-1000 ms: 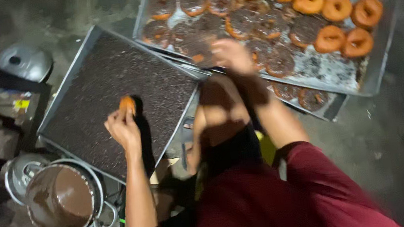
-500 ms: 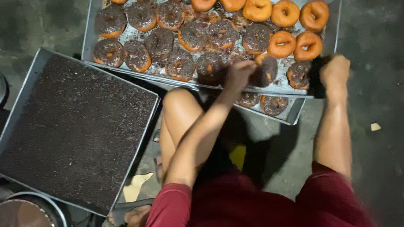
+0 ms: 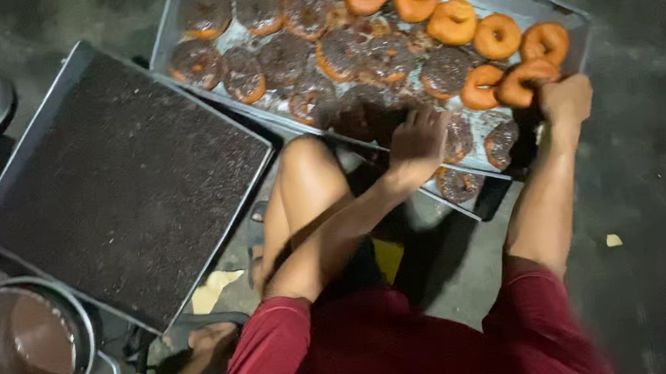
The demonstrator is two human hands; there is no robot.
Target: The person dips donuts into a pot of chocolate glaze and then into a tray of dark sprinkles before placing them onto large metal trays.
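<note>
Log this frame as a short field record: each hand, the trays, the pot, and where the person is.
left hand: palm down on the chocolate-coated doughnuts at the near edge of the doughnut tray
right hand: closed on a plain doughnut at the tray's right end
plain doughnuts: a row along the tray's far right side
sprinkle tray: left of the doughnut tray, filled with dark sprinkles
pot: bottom left, holds brown chocolate glaze
person: squatting on a grey floor, red shorts
</note>
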